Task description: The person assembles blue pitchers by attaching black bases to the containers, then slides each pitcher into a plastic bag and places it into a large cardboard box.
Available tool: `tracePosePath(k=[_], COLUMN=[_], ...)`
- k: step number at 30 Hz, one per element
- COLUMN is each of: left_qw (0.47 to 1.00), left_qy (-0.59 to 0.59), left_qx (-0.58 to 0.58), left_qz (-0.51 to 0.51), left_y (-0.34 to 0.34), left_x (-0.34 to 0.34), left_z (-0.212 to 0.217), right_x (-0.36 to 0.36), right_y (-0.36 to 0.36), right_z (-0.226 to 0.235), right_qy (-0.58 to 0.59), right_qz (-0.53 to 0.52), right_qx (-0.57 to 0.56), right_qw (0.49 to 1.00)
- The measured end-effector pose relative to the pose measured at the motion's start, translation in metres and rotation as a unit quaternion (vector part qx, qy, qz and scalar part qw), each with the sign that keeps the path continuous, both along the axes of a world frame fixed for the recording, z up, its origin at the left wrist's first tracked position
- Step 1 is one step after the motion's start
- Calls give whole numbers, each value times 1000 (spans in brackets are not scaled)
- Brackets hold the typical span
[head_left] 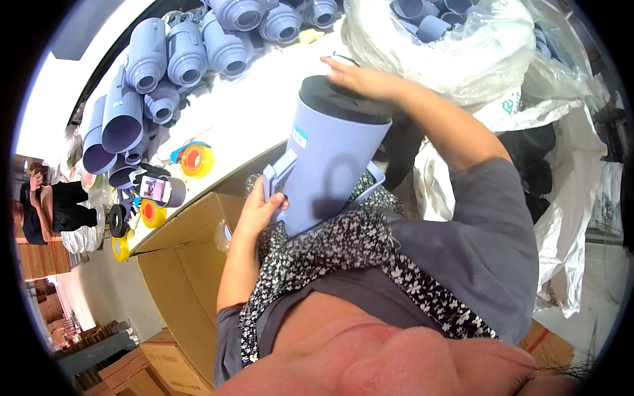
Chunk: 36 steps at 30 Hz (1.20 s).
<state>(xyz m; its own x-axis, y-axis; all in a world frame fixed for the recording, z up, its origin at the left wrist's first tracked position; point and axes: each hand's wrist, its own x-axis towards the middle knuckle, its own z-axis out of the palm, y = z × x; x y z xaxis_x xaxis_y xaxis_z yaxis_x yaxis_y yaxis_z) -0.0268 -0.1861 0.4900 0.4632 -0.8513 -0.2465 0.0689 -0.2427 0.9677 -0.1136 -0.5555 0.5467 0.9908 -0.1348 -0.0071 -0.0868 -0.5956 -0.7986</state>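
A large lavender-blue insulated jug [330, 155] leans against my apron, its black end cap [340, 99] pointing up and away from me. My left hand [261, 211] is wrapped round the handle [281, 173] on its left side, thumb against the body. A second bracket-like part [368, 188] sticks out on the right side. My right hand [360, 78] lies over the far rim of the black cap with its fingers stretched out; a small white piece shows beside the fingertips, too little of it to name. A small blue-and-white sticker [299, 137] is on the jug.
Several lavender flasks and sleeves [145, 56] crowd the white table [264, 112] at the far left. Rolls of yellow tape [197, 160] and a phone [154, 189] lie near its edge. Plastic bags [449, 59] stand right, an open carton [191, 277] left. Another person [56, 204] is far left.
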Motion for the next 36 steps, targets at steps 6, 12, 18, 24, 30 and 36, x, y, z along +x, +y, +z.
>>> tracePosePath(k=[6,12,18,24,30,36], left_qw=[1000,999,999,975,906,880], left_qy=[16,-47,-19,-192,-297,-385], left_qx=[-6,-11,-25,73,105,40], left_qz=[18,-4,19,88,-283,275], left_y=[5,1,6,-12,-39,22], left_x=[13,13,26,-27,-56,26], left_z=[2,-1,-1,29,66,14], right_x=[19,-8,-13,-1,40,-20], right_y=[-7,32,16,55,83,49], right_z=[33,13,56,68,72,44], right_qy=[-186,-183,-133,-6,-214,-273], right_qz=[15,38,55,-31,67,105], right_qx=[116,25,86,-143,-111,-50], right_qw=[976,982,986,989,968,955])
